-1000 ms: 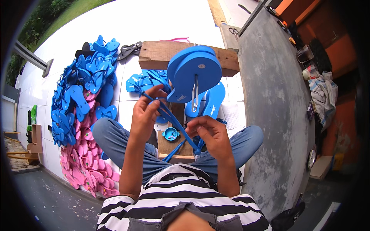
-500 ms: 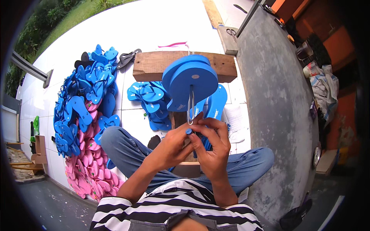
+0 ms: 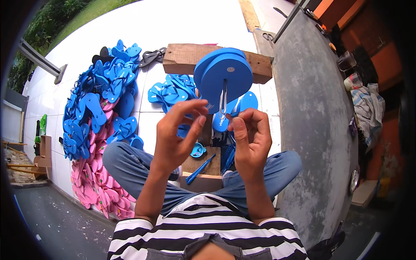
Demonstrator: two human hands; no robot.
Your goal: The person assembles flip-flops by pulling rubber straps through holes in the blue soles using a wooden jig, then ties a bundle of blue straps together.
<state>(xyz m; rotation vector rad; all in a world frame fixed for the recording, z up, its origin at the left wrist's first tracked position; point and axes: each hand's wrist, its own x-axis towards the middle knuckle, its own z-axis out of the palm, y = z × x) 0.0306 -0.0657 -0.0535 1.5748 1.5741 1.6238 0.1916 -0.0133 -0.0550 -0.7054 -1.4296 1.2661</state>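
Note:
Two blue flip-flop soles, stacked together, hang on a metal prong in front of a thick wooden beam. My left hand is raised at the lower left of the soles, thumb and fingers apart, with nothing in it. On the other side of the prong, my right hand has loosely curled fingers and its thumb stands off; I see nothing in it. Between my wrists, a blue flip-flop strap lies on a wooden block, beside a small round blue container.
To the left lies a long heap of blue flip-flops and pink flip-flops. More blue flip-flops lie under the wooden beam. A grey ledge runs along the right, with scissors near its far end.
My hands were together at the prong's tip with a small blue piece between them. Now they are apart, and the wooden block, strap and container show between them. The view has shifted slightly.

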